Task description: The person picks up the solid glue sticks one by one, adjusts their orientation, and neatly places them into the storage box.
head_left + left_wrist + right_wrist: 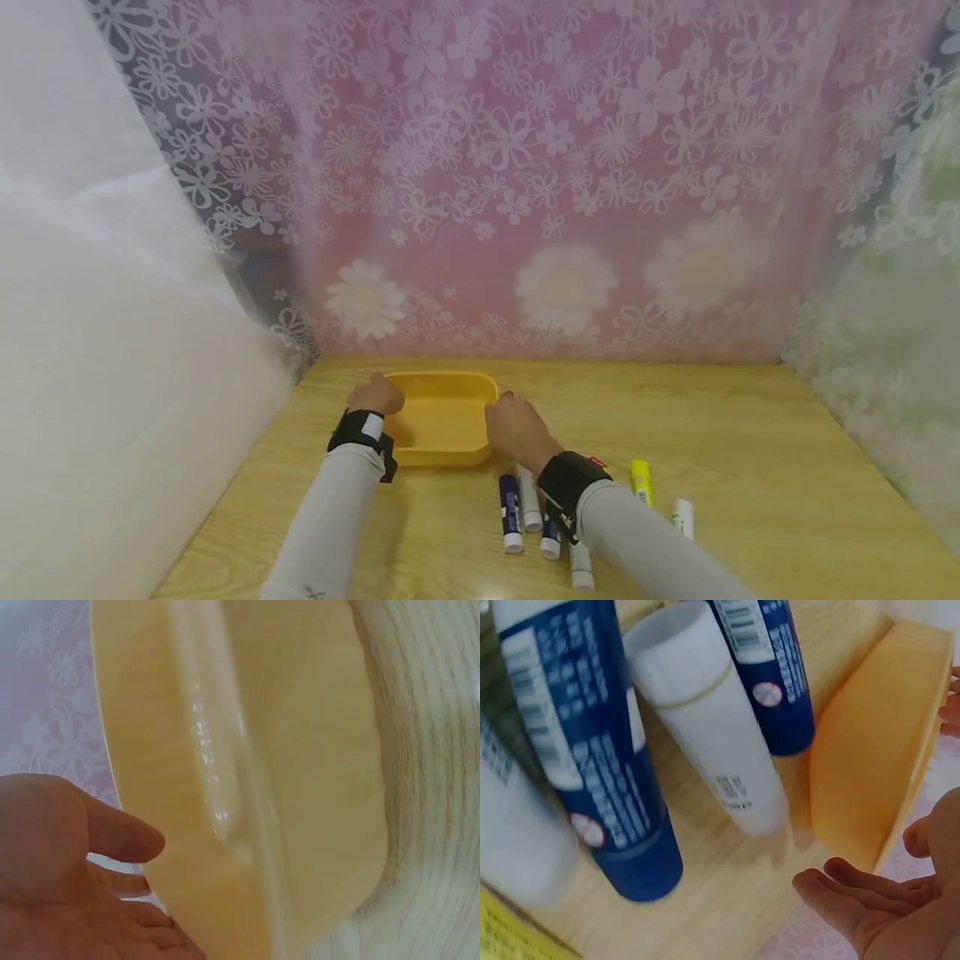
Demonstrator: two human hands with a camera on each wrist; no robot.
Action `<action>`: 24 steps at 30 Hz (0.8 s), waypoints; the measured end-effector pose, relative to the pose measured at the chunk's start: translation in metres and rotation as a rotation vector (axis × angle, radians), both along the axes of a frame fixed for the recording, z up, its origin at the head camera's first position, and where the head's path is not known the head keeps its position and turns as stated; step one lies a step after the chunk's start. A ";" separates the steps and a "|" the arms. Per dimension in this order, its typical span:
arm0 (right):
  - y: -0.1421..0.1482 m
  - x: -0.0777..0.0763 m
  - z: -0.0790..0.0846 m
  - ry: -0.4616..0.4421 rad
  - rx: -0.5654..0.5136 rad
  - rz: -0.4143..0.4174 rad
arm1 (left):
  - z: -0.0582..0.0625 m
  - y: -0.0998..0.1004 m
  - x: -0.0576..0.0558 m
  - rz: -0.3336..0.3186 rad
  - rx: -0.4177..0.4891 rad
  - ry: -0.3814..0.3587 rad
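While both forearms, in pale sleeves (330,517) with black wrist straps (573,479), extend forward over the wooden table (720,417), the hands stand at opposite sides of a yellow tray (442,457). The tray rests toward the far left of the tabletop, its opening upward. The left hand (378,396), wrist bent toward the tray, grips the left rim: its thumb lies over the inner wall and its fingers pass behind the outer side, their tips hidden. The right hand (517,427), angled inward from the right, is loosely spread at the right rim, fingers outside and thumb apart from them; whether it touches the wall cannot be told. Near the right wrist lie two dark blue tubes (511,510) and two white tubes (529,504), partly below the forearm. Beyond that forearm, to its right, are a yellow tube (642,482) and a further white tube (683,518).
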State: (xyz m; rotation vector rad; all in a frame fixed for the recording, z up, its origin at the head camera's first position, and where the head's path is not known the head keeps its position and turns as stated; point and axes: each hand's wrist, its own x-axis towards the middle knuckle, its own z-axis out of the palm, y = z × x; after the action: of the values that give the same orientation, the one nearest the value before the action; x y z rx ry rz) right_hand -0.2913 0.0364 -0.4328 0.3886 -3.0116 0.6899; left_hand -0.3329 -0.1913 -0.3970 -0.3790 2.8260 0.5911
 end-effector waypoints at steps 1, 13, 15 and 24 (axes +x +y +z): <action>-0.002 0.000 -0.002 0.015 0.030 0.005 | 0.001 -0.003 0.001 -0.019 0.011 -0.014; -0.008 -0.012 -0.008 0.044 0.259 0.054 | 0.005 -0.022 -0.009 -0.159 -0.140 -0.146; -0.007 -0.012 -0.008 0.037 0.222 0.042 | 0.002 -0.025 -0.012 -0.158 -0.161 -0.147; -0.006 -0.006 -0.009 0.155 0.222 0.068 | -0.034 -0.048 -0.040 -0.154 -0.173 -0.137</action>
State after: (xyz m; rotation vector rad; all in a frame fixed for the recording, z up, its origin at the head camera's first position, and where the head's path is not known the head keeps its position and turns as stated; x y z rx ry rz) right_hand -0.2972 0.0309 -0.4421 0.5278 -2.9438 0.3114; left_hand -0.3724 -0.2396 -0.4311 -0.2192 2.7491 0.2797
